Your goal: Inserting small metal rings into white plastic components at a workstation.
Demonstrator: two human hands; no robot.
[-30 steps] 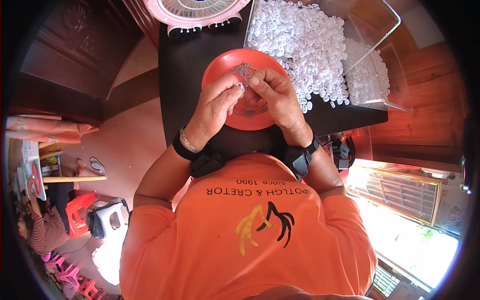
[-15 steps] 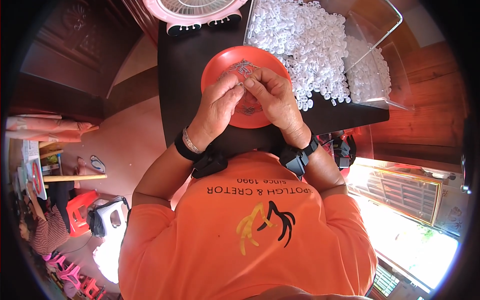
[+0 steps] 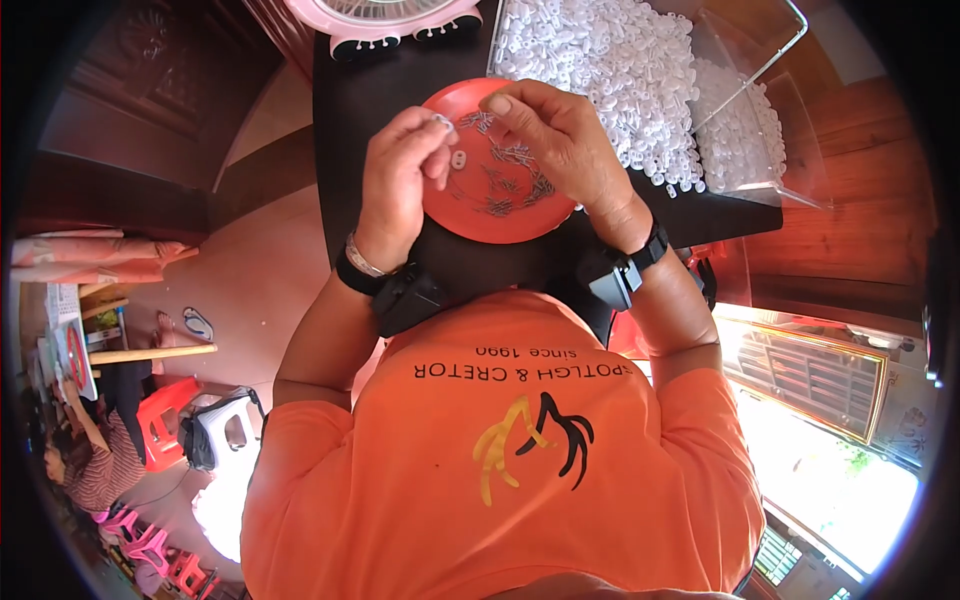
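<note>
An orange-red round plate [image 3: 500,222] lies on the black table [image 3: 340,110] and holds several small thin metal pins. My left hand [image 3: 400,170] hovers over the plate's left rim and pinches a small white plastic piece [image 3: 458,160] between thumb and fingers. My right hand [image 3: 560,140] is above the plate's right half, fingers curled, fingertips close to the pins; whether it grips one I cannot tell. The two hands are a little apart.
A large heap of white plastic pieces [image 3: 610,60] fills the table behind the plate, partly inside a clear plastic box [image 3: 770,120]. A pink fan base [image 3: 390,20] stands at the table's far edge. Another person [image 3: 85,460] sits at lower left near red stools.
My hands were pressed together over the plate; now they have drawn apart, and a white piece shows at my left fingertips.
</note>
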